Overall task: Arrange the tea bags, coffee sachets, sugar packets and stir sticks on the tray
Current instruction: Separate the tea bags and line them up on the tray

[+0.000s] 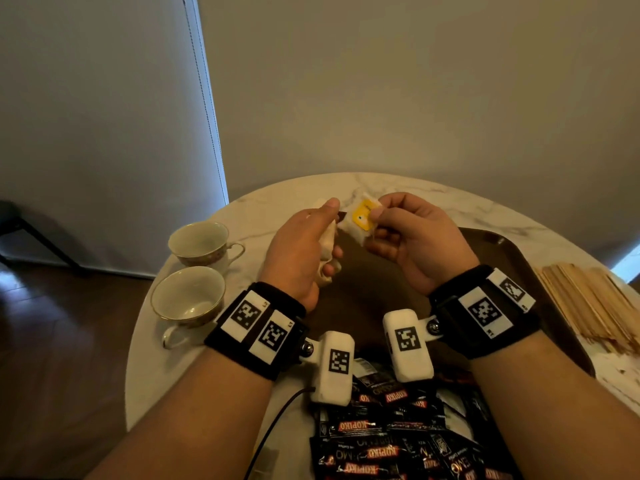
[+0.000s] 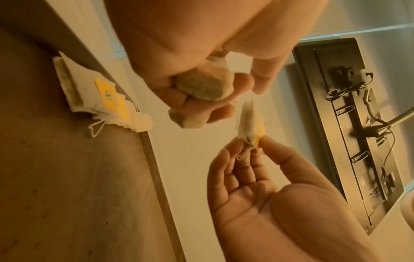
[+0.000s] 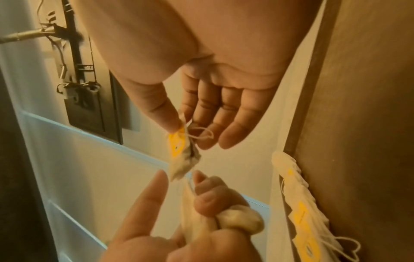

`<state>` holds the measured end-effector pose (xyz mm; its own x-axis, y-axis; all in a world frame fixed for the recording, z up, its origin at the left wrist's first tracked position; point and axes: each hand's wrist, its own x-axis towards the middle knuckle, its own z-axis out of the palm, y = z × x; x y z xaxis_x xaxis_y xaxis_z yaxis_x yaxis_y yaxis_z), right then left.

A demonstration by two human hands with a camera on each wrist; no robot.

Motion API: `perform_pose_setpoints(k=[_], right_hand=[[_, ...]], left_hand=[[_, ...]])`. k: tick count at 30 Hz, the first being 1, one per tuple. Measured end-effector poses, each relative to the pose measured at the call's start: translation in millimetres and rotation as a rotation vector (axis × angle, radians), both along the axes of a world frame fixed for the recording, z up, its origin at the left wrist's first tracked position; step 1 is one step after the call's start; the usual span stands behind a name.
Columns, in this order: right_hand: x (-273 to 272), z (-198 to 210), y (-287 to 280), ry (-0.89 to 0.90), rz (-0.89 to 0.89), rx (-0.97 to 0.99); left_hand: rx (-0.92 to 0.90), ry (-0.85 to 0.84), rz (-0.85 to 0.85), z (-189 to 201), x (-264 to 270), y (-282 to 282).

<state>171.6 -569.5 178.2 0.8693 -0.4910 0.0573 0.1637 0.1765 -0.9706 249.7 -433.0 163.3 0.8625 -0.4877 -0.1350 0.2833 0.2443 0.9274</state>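
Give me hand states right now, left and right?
Left hand: closed, fingers curled round a bunch of tea bags.
Right hand: closed, thumb and fingers pinching a single tea bag by its yellow tag.

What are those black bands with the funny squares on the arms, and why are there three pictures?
Those bands hold small cameras. One picture comes from a camera on the person's head, the other two from each wrist, looking along the fingers. The left hand grips a bunch of tea bags. The right hand pinches one tea bag with a yellow tag. On the marble table are a brown tray, two teacups, wooden stir sticks and dark coffee sachets. More tea bags already lie on the tray.
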Motion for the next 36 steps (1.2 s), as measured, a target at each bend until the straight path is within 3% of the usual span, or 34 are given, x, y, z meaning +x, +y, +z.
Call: perform_pose_setpoints(k=[7, 12, 17, 20, 27, 36], right_hand=[[-0.7, -0.2, 9.9, -0.035, 0.008, -0.240], [-4.3, 6.8, 13.0, 0.125, 0.026, -0.433], [7.5, 16.9, 17.9, 0.188, 0.016, -0.284], [15.5, 12.0, 23.9, 0.328, 0.076, -0.168], [32.8, -16.8, 37.7, 0.704, 0.197, -0.291], [43.0, -22.2, 42.3, 0.801, 0.283, -0.321]], left_hand=[[0.002, -0.190, -0.047, -7.1, 1.8, 7.8], [0.022, -0.193, 0.018, -6.2, 4.5, 15.4], [-0.037, -0.081, 0.123, 7.3, 7.9, 25.9], [-0.092, 0.005, 0.209, 18.7, 13.3, 37.6], [-0.108, 0.000, 0.212, 29.4, 10.8, 57.7], [-0.101, -0.020, 0.226, 23.1, 7.9, 59.4]])
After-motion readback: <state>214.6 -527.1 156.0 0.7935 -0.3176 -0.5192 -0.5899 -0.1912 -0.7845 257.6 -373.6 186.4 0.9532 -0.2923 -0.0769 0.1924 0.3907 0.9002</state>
